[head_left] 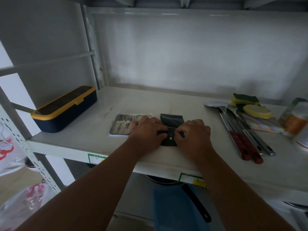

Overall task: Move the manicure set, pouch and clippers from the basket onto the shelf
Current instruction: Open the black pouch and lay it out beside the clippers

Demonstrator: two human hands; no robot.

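On the white shelf (93,130), both hands pinch the black pouch (171,125): left hand (146,130), right hand (193,132). Its long axis runs front-to-back, just right of the open manicure set (121,125).

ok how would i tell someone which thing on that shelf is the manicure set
On the white shelf, start from the navy box with the yellow lid at the left end and move right. The manicure set lies flat beside the left hand, left of the black pouch. It alone is an open case showing small metal tools in a row.
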